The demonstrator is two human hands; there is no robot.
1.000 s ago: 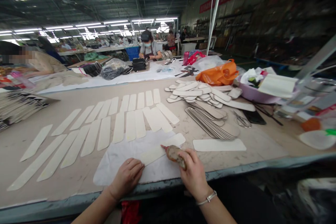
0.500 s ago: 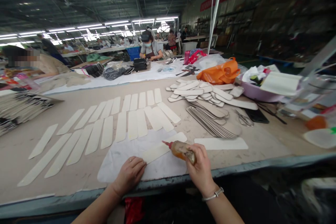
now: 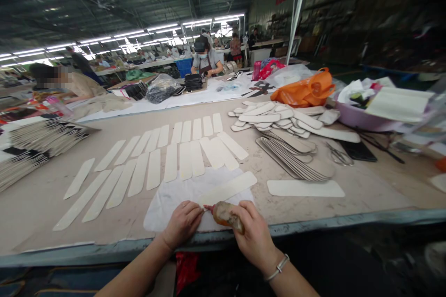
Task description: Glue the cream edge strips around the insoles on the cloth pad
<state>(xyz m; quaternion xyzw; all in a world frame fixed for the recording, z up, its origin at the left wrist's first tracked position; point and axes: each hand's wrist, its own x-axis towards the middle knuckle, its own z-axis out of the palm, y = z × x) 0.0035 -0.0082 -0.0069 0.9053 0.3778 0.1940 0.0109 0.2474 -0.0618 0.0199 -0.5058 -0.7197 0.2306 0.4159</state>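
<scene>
My right hand is wrapped round a brown glue bottle, tilted with its red nozzle low over the near end of a cream strip. My left hand has its fingers closed on that same near end, close to the nozzle tip. Under the strip lies a white cloth. Two rows of cream strips spread out to the left and beyond. Another strip lies alone to the right.
Behind the right side are a heap of pale pieces, fanned grey pieces, scissors, an orange bag and a purple basin. Stacked pieces stand at left. Two people sit across the table.
My right hand has brought the bottle left and nearer, its nozzle now beside my left fingers. The whole view has shifted slightly, moving the table items rightward.
</scene>
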